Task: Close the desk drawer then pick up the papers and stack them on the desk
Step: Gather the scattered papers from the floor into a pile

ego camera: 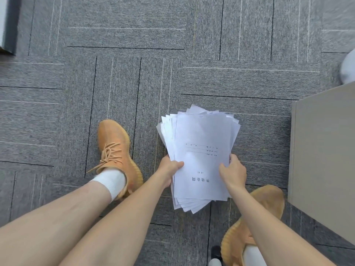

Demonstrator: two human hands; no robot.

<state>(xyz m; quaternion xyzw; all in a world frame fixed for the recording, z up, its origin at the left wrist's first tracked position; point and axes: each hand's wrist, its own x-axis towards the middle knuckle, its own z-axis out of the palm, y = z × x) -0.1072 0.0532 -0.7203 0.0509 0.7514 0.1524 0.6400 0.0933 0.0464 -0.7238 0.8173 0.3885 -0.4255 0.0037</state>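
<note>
A loose, fanned sheaf of white printed papers (201,139) is held above the grey carpet in front of me. My left hand (170,168) grips its left edge, thumb on the top sheet. On the right edge, my right hand (233,172) pinches the sheaf as well. The top sheet carries printed lines and a title, seen upside down. A beige desk unit (324,160) stands at the right, about a hand's width from the papers. No drawer front is visible.
Grey carpet tiles (134,54) cover the floor. My feet in orange trainers stand at the left (115,150) and lower right (265,212) of the papers. A dark-edged white furniture piece (7,25) sits at the top left. A white rounded object (348,68) shows at the right edge.
</note>
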